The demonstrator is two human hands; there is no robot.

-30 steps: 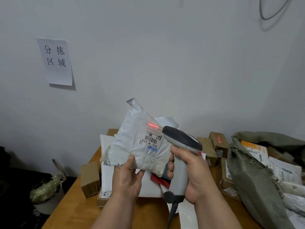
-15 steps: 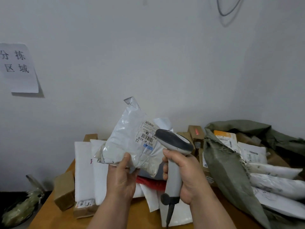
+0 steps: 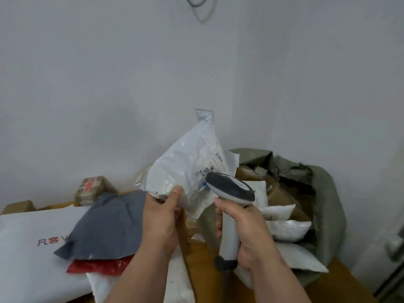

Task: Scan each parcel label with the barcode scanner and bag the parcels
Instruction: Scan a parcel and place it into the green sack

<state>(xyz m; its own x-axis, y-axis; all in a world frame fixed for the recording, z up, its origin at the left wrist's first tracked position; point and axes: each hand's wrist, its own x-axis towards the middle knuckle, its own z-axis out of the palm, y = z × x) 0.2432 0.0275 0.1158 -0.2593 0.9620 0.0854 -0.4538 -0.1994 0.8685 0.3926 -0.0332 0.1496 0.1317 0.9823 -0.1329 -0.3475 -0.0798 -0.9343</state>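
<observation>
My left hand (image 3: pixel 162 217) pinches the lower edge of a white plastic parcel (image 3: pixel 185 169), held up in the air with its printed label (image 3: pixel 213 166) facing me. Part of that label is covered by the head of the grey barcode scanner (image 3: pixel 229 189). My right hand (image 3: pixel 244 232) grips the scanner's handle, just right of the parcel. No red scan line shows on the label. Behind and to the right stands an open green woven sack (image 3: pixel 323 215) holding several white parcels and brown boxes.
On the wooden table (image 3: pixel 205 267) lie a grey mailer (image 3: pixel 109 224), a red mailer (image 3: pixel 98 266) and a large white parcel with red print (image 3: pixel 32 248). Taped cardboard boxes (image 3: pixel 91 189) stand at the back left. The white wall is close behind.
The view has swung right, toward the green sack. The parcel and scanner moved right with my hands. The red scan line seen on the label a second ago is gone.
</observation>
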